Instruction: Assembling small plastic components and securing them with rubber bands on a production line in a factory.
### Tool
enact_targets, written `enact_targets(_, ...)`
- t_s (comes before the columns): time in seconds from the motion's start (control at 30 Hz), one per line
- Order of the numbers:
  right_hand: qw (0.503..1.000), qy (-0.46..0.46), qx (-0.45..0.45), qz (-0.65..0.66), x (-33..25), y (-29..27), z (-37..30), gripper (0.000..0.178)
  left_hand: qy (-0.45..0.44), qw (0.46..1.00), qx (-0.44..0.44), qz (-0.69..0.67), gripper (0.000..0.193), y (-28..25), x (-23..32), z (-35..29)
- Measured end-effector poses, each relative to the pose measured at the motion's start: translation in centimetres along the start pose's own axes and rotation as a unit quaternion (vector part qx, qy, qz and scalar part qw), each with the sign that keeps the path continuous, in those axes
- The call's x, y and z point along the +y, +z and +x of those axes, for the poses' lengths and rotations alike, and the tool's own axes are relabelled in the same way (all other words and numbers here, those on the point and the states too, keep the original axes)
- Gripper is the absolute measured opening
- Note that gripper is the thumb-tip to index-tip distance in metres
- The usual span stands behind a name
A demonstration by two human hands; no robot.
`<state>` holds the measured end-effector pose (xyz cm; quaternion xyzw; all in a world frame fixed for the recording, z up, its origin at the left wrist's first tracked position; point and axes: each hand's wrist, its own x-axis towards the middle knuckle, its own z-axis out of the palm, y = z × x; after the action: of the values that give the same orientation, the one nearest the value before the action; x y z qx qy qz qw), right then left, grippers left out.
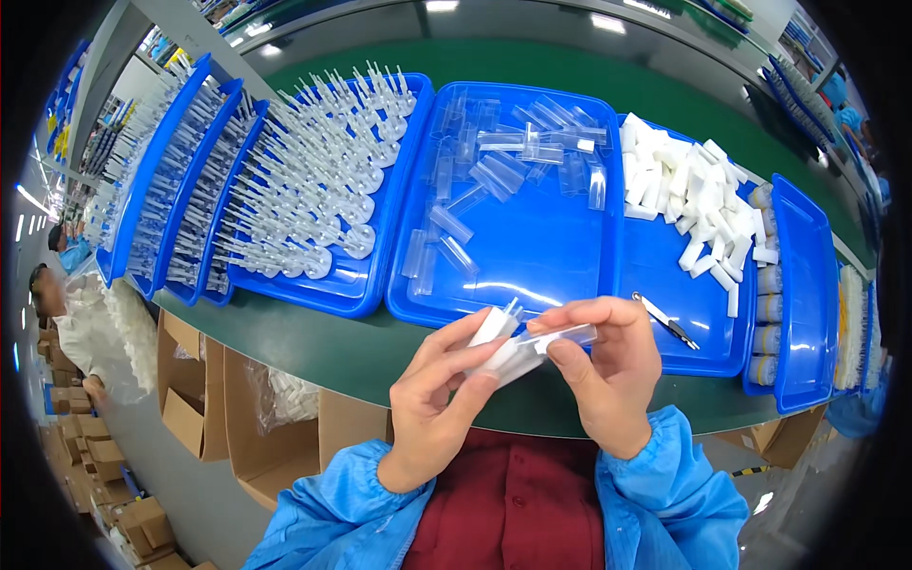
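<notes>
In front of my chest, over the near edge of the table, both hands meet at a clear plastic tube (579,334). My left hand (429,394) is closed round the tube's left part and a white block-like piece (492,326), from which a thin clear stem sticks up. With thumb and fingers, my right hand (613,375) pinches the tube's right part. Something white shows inside the tube between the hands; the fingers hide part of it. Just beyond lies a blue tray (560,252) with several loose clear tubes (499,176).
Right of it, another blue tray (665,275) holds a pile of white blocks (703,185) and tweezers (670,323). A blue tray (351,294) at left carries upright clear stemmed parts (313,180). Farther right, a tilted blue tray (807,294) adjoins small jars (766,309). Cardboard boxes (242,427) stand below left.
</notes>
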<state>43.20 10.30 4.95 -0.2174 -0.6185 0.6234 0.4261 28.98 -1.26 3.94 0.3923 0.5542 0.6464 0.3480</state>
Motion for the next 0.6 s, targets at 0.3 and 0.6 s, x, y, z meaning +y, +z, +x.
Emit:
enact_targets(0.3, 0.991, -0.073, 0.002, -0.108, 0.5, 0.2, -1.4, 0.032, 0.046, 0.990, 0.034, 0.129, 0.023, 0.8, -0.2, -0.1)
enact_targets(0.6, 0.993, 0.104, -0.024, -0.046, 0.1, -0.3, 0.2, 0.033, 0.025, 0.990, 0.042, 0.134, 0.035, 1.2, -0.8, -0.6)
